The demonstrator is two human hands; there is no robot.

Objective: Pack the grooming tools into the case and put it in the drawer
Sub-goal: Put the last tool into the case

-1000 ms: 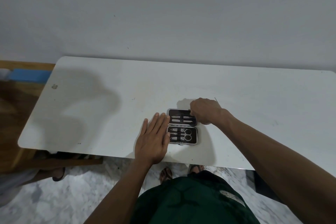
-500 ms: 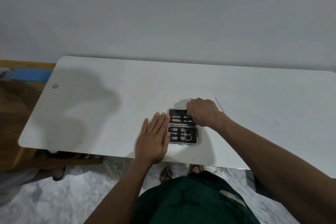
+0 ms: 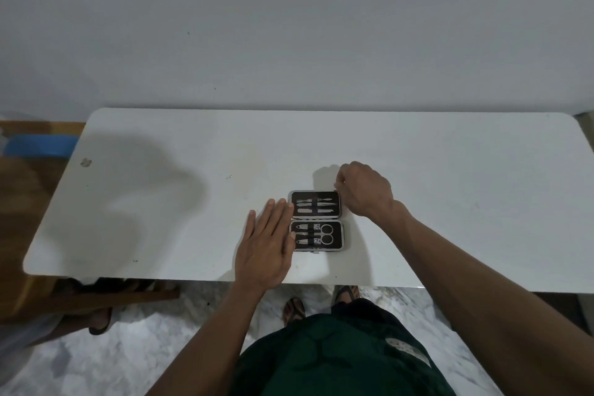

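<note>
An open black grooming case [image 3: 316, 221] lies flat on the white table [image 3: 160, 209], near its front edge. The far half holds slim metal tools [image 3: 316, 206]. In the near half sit small scissors [image 3: 323, 233] and clippers. My left hand [image 3: 266, 244] is flat on the table, fingers apart, with its fingertips on the case's left edge. My right hand [image 3: 366, 191] hovers by the case's far right corner. Its fingers are curled and pinched together. I cannot see whether anything is between them.
A wooden bench [image 3: 38, 296] and a blue object [image 3: 38, 146] stand left of the table. Below the table's front edge are a marble floor and my sandalled feet [image 3: 294, 310]. A plain wall rises behind the table.
My right hand has come off the case's far half and moved back and right to its corner. It now covers the thin metal stick that lay on the table. My left hand stayed put.
</note>
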